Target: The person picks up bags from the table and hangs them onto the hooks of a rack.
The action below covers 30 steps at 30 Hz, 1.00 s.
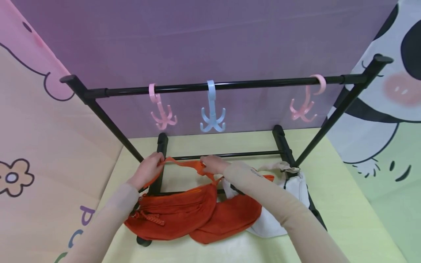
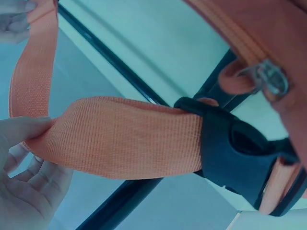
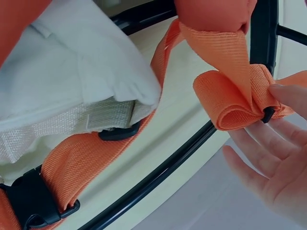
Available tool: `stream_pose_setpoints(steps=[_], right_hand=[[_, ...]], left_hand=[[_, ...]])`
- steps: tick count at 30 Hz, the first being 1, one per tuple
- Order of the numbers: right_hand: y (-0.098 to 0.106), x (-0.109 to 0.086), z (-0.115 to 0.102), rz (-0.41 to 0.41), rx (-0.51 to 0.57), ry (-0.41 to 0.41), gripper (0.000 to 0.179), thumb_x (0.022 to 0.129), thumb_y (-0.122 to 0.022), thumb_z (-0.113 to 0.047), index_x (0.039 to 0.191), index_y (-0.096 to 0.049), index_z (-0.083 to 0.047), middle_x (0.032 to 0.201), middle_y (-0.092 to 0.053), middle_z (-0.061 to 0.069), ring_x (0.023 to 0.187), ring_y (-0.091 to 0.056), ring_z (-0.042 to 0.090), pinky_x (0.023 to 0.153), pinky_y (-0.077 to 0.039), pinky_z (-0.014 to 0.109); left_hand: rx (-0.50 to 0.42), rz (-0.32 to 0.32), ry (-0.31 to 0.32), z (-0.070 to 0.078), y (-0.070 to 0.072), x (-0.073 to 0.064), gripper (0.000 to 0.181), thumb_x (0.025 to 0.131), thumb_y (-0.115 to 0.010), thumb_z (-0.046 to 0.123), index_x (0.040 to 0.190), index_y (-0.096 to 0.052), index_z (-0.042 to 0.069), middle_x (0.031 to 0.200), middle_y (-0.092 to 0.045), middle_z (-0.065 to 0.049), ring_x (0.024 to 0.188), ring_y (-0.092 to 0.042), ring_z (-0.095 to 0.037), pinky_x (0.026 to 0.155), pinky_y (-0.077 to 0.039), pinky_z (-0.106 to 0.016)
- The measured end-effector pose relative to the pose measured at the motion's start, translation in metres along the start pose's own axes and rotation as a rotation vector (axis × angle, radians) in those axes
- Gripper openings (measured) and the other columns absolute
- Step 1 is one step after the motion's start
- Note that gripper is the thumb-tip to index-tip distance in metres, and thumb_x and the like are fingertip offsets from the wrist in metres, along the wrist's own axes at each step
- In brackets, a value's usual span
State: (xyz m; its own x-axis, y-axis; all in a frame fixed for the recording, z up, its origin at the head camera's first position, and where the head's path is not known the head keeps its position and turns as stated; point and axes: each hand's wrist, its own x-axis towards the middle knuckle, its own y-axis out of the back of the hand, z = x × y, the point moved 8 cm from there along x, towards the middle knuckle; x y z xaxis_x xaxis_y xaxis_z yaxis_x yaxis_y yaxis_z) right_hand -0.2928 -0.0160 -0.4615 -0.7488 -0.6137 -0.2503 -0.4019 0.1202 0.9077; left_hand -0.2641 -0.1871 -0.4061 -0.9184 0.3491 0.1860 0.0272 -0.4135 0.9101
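Note:
My left hand (image 1: 148, 170) pinches an orange webbing strap (image 2: 120, 139) between thumb and fingers. In the left wrist view that strap runs to a black plastic buckle (image 2: 244, 148) beside a bag's zipper. My right hand (image 1: 213, 164) pinches the strap farther along, where it is folded into a loop (image 3: 225, 98) near a small black clip (image 3: 268, 114). Between both hands the strap is stretched above the base of a black rack. Below lie an orange-red waist bag (image 1: 177, 212) and a second orange-red bag (image 1: 227, 219) overlapping it.
A white bag (image 1: 269, 224) lies to the right, partly behind my right forearm. The black rack's top rail (image 1: 256, 84) carries a pink hook (image 1: 161, 111), a blue hook (image 1: 212, 109) and another pink hook (image 1: 304, 104). Another black buckle (image 3: 33, 199) lies on an orange strap.

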Motion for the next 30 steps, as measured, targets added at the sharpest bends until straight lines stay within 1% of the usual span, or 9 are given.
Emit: stream_pose_setpoints(steps=[6, 8, 11, 15, 19, 22, 25, 30], right_hand=[[-0.001, 0.004, -0.008, -0.006, -0.049, 0.031, 0.024, 0.086, -0.057, -0.02, 0.105, -0.057, -0.007, 0.096, -0.06, 0.003, 0.081, -0.055, 0.015, 0.073, -0.043, 0.027], [-0.001, 0.005, -0.012, -0.01, -0.054, 0.048, 0.025, 0.086, -0.057, -0.02, 0.106, -0.058, -0.006, 0.096, -0.061, 0.003, 0.08, -0.055, 0.014, 0.073, -0.044, 0.026], [-0.002, 0.005, -0.019, -0.013, -0.049, 0.071, 0.024, 0.085, -0.058, -0.019, 0.106, -0.059, -0.006, 0.092, -0.062, 0.003, 0.075, -0.054, 0.012, 0.07, -0.043, 0.024], [-0.002, 0.003, -0.029, -0.005, -0.027, 0.102, 0.02, 0.085, -0.058, -0.017, 0.101, -0.06, -0.006, 0.081, -0.06, 0.002, 0.066, -0.05, 0.011, 0.063, -0.041, 0.023], [0.001, 0.001, -0.038, 0.03, -0.029, 0.132, 0.016, 0.086, -0.058, -0.02, 0.094, -0.059, -0.007, 0.074, -0.057, 0.0, 0.063, -0.048, 0.01, 0.06, -0.04, 0.021], [0.007, 0.0, -0.045, 0.08, -0.039, 0.16, 0.014, 0.086, -0.057, -0.021, 0.087, -0.059, -0.008, 0.071, -0.057, -0.001, 0.062, -0.051, 0.01, 0.06, -0.041, 0.021], [0.012, -0.002, -0.049, 0.123, -0.035, 0.161, 0.014, 0.087, -0.055, -0.021, 0.082, -0.058, -0.009, 0.068, -0.056, -0.001, 0.06, -0.05, 0.011, 0.058, -0.041, 0.023], [0.022, -0.006, -0.05, 0.181, -0.032, 0.137, 0.016, 0.09, -0.051, -0.022, 0.081, -0.056, -0.01, 0.061, -0.054, -0.002, 0.052, -0.047, 0.01, 0.05, -0.037, 0.022]], left_hand=[[-0.028, 0.023, 0.021, 0.004, 0.014, 0.001, 0.01, 0.077, -0.061, -0.002, 0.083, -0.055, 0.002, 0.078, -0.051, -0.01, 0.059, -0.046, -0.018, 0.053, -0.04, -0.031], [-0.037, 0.03, 0.034, 0.004, 0.019, 0.001, 0.01, 0.077, -0.061, -0.003, 0.084, -0.055, 0.002, 0.078, -0.051, -0.009, 0.06, -0.046, -0.019, 0.054, -0.039, -0.032], [-0.041, 0.043, 0.04, 0.004, 0.027, 0.002, 0.011, 0.077, -0.06, -0.003, 0.085, -0.056, 0.001, 0.076, -0.049, -0.008, 0.06, -0.044, -0.019, 0.054, -0.037, -0.031], [-0.031, 0.062, 0.034, 0.006, 0.035, 0.001, 0.011, 0.077, -0.059, -0.004, 0.085, -0.056, 0.001, 0.073, -0.047, -0.007, 0.057, -0.041, -0.018, 0.053, -0.034, -0.031], [-0.034, 0.09, 0.035, 0.008, 0.043, 0.001, 0.011, 0.076, -0.059, -0.005, 0.086, -0.057, 0.0, 0.072, -0.047, -0.008, 0.057, -0.04, -0.018, 0.052, -0.034, -0.03], [-0.043, 0.109, 0.038, 0.011, 0.049, 0.001, 0.011, 0.076, -0.058, -0.005, 0.087, -0.058, 0.0, 0.072, -0.047, -0.008, 0.057, -0.04, -0.019, 0.053, -0.034, -0.03], [-0.048, 0.13, 0.038, 0.015, 0.056, -0.001, 0.011, 0.077, -0.057, -0.004, 0.087, -0.059, 0.001, 0.072, -0.047, -0.008, 0.058, -0.041, -0.019, 0.053, -0.035, -0.03], [-0.06, 0.192, 0.027, 0.021, 0.069, -0.005, 0.01, 0.076, -0.057, -0.005, 0.084, -0.059, 0.001, 0.075, -0.05, -0.01, 0.062, -0.047, -0.021, 0.055, -0.04, -0.032]])
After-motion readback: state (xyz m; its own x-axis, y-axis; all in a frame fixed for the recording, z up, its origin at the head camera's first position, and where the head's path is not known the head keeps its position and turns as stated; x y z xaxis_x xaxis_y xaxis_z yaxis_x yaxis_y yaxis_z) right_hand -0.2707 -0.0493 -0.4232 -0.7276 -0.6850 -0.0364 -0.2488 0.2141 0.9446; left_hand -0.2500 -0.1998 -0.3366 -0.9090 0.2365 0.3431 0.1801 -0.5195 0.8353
